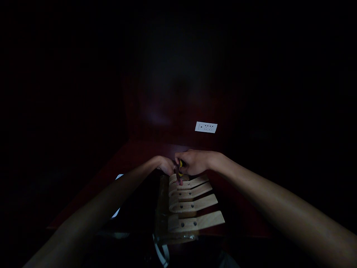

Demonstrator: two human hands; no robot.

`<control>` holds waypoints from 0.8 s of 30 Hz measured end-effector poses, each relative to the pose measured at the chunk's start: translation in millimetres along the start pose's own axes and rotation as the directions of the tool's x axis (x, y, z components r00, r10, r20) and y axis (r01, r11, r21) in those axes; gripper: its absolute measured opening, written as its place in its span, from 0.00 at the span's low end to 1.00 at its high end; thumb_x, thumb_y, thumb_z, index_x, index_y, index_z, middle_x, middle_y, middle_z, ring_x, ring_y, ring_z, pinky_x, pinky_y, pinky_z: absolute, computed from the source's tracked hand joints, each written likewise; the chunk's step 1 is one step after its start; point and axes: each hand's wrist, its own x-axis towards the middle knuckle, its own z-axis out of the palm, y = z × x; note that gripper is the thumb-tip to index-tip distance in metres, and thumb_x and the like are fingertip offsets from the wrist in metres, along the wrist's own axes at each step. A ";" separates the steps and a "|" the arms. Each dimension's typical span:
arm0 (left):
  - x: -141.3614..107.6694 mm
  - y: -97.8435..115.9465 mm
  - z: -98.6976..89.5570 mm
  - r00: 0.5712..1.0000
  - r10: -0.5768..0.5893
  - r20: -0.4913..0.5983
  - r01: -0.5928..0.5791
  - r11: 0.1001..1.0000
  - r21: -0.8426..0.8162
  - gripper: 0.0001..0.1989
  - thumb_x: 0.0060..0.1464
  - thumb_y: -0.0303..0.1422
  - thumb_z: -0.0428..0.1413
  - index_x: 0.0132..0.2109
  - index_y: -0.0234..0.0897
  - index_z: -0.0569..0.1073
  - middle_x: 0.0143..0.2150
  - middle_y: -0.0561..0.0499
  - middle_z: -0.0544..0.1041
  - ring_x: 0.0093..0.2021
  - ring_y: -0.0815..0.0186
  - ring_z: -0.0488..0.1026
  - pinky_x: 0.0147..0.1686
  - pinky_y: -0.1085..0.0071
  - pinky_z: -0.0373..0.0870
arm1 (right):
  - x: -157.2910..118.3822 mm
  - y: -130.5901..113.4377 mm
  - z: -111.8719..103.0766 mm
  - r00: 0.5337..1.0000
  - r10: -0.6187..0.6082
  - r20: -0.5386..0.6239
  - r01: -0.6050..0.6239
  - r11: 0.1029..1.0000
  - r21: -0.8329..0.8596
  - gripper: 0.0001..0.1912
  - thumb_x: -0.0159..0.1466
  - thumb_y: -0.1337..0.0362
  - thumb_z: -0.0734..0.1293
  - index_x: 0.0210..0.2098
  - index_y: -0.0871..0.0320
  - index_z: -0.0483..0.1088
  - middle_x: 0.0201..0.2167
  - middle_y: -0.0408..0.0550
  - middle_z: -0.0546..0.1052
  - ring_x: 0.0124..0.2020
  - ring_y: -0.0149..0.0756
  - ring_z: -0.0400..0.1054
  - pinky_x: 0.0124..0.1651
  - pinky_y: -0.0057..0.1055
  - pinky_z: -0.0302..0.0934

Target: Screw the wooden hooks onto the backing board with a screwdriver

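Several curved pale wooden pieces [195, 204] with dark round studs lie in a row on a brownish, partly shiny base [162, 212]. At the far end of the row, my right hand [192, 162] is closed on a small tool with yellow on it [180, 167]. My left hand [167, 166] is beside it, at the far left corner of the row; its fingers are mostly hidden in shadow. Something small and reddish shows just below the tool, too dim to make out.
A white panel with sockets [206, 127] is beyond my hands. A bright-edged flat object [116, 212] lies partly behind my left forearm. A pale strap [162, 255] hangs at the near edge of the dark red table [92, 193]. The surroundings are very dark.
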 end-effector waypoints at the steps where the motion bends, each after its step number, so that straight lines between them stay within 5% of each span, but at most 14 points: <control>1: 0.0 0.1 -0.1 1.000 -0.016 -0.009 0.016 1.000 0.020 0.16 0.45 0.37 0.60 0.42 0.35 0.77 0.38 0.53 0.78 0.43 0.62 0.72 0.49 0.68 0.65 | -0.1 -0.9 -0.2 0.999 -0.027 -0.019 0.027 1.000 0.001 0.14 0.61 0.60 0.62 0.45 0.58 0.67 0.36 0.49 0.76 0.31 0.33 0.68 0.28 0.26 0.54; 9: -6.4 10.9 0.4 0.991 -0.102 -0.087 0.107 0.993 0.052 0.18 0.43 0.37 0.60 0.43 0.36 0.76 0.41 0.52 0.78 0.46 0.60 0.71 0.47 0.69 0.66 | 4.6 -5.9 -1.1 0.995 0.095 0.010 -0.094 0.992 -0.087 0.21 0.62 0.54 0.59 0.44 0.65 0.70 0.33 0.58 0.77 0.31 0.39 0.70 0.26 0.29 0.55; 14: -5.7 12.2 0.5 0.997 -0.067 -0.031 0.069 0.995 0.069 0.16 0.45 0.38 0.60 0.42 0.36 0.77 0.39 0.53 0.78 0.46 0.61 0.71 0.49 0.69 0.64 | -1.2 -6.4 -3.8 1.000 -0.003 0.004 0.004 0.999 -0.050 0.15 0.61 0.61 0.61 0.45 0.61 0.70 0.35 0.52 0.77 0.32 0.36 0.70 0.28 0.27 0.56; 20: -5.4 7.1 0.8 0.997 -0.070 -0.030 0.071 0.997 0.034 0.18 0.44 0.37 0.60 0.45 0.38 0.76 0.39 0.53 0.78 0.43 0.62 0.72 0.45 0.70 0.67 | -2.3 -10.5 -4.0 0.994 0.101 0.041 -0.097 0.990 -0.105 0.20 0.62 0.55 0.60 0.43 0.65 0.72 0.36 0.58 0.77 0.33 0.40 0.71 0.30 0.30 0.58; 24: -4.0 4.9 0.1 0.999 -0.046 -0.015 0.047 0.998 0.047 0.17 0.46 0.36 0.59 0.44 0.38 0.76 0.40 0.54 0.78 0.44 0.62 0.71 0.48 0.70 0.65 | -1.7 -12.4 -6.1 0.996 0.009 0.087 -0.007 1.000 -0.015 0.16 0.59 0.60 0.64 0.46 0.60 0.70 0.37 0.51 0.77 0.33 0.36 0.70 0.30 0.27 0.58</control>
